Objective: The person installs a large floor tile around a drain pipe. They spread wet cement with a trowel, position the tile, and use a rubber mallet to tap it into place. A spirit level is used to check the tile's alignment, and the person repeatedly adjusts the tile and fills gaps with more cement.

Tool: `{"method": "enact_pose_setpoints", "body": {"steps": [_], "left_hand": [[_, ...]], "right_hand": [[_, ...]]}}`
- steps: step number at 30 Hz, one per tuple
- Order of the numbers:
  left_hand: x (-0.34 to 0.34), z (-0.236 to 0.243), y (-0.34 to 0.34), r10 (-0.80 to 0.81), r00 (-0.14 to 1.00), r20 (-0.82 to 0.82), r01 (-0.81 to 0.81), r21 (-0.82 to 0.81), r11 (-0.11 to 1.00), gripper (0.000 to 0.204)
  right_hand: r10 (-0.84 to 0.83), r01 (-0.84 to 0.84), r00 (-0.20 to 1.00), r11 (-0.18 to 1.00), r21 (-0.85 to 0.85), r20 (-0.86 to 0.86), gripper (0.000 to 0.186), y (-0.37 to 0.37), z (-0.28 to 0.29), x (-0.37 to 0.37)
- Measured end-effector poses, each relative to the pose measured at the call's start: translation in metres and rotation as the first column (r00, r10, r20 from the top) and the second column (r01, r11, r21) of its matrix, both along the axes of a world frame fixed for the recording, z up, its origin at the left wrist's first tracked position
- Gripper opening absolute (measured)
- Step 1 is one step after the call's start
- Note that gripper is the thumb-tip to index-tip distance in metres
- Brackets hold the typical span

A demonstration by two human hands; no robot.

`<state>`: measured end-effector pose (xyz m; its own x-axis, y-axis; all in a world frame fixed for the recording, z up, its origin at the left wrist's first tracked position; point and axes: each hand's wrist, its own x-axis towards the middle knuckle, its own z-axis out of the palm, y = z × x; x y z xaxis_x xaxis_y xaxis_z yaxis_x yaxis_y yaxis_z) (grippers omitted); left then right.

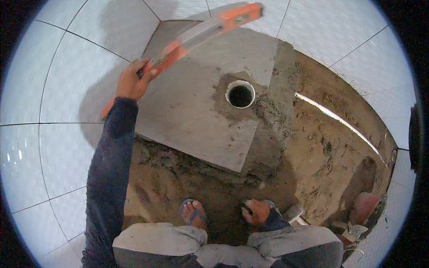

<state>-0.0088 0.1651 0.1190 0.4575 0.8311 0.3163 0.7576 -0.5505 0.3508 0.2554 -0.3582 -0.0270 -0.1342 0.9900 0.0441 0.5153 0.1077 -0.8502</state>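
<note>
From my end I see the left hand (134,80) clamped around an orange and gray level (201,36), gripping it toward its near end. The level slants over the upper left part of a big gray floor tile (192,111), its far end up and to the right, somewhat blurred; I cannot tell whether it touches anything. The hands are well apart. The right hand (257,212) hangs low, in front of the knees and to the right of a foot in a flip-flop (195,214); I cannot tell whether its fingers grip something. A white pipe (240,95) comes up at the tile's right side. Sandy ground (321,161) spreads to the right, and white wall tiles (80,80) rise on the left.
</note>
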Motion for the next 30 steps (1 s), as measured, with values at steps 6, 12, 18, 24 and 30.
{"method": "enact_pose_setpoints", "body": {"steps": [6,12,18,24,30], "left_hand": [[0.091,-0.002,0.065,-0.267,0.964,0.010,0.267,0.008,0.964,0.042],[0.142,-0.028,0.132,-0.509,0.843,-0.173,0.513,-0.025,0.858,0.045],[0.137,-0.068,0.170,-0.493,0.865,-0.096,0.481,-0.128,0.868,0.050],[0.127,-0.088,0.177,-0.531,0.846,-0.046,0.522,-0.129,0.843,0.051],[0.135,-0.088,0.156,-0.450,0.871,-0.195,0.440,-0.095,0.893,0.060]], "right_hand": [[-0.045,0.045,0.999,0.999,-0.001,0.014,0.032,0.000,-0.001,-0.003],[0.020,-0.018,1.000,0.991,-0.131,0.009,0.029,0.005,0.001,0.001],[-0.018,0.020,1.000,0.997,-0.072,0.020,0.026,0.006,-0.003,-0.003],[-0.026,0.043,0.992,0.990,-0.138,0.122,0.022,0.005,-0.005,-0.003],[0.123,-0.109,0.991,0.967,-0.229,0.047,0.025,0.013,-0.003,-0.001]]}}
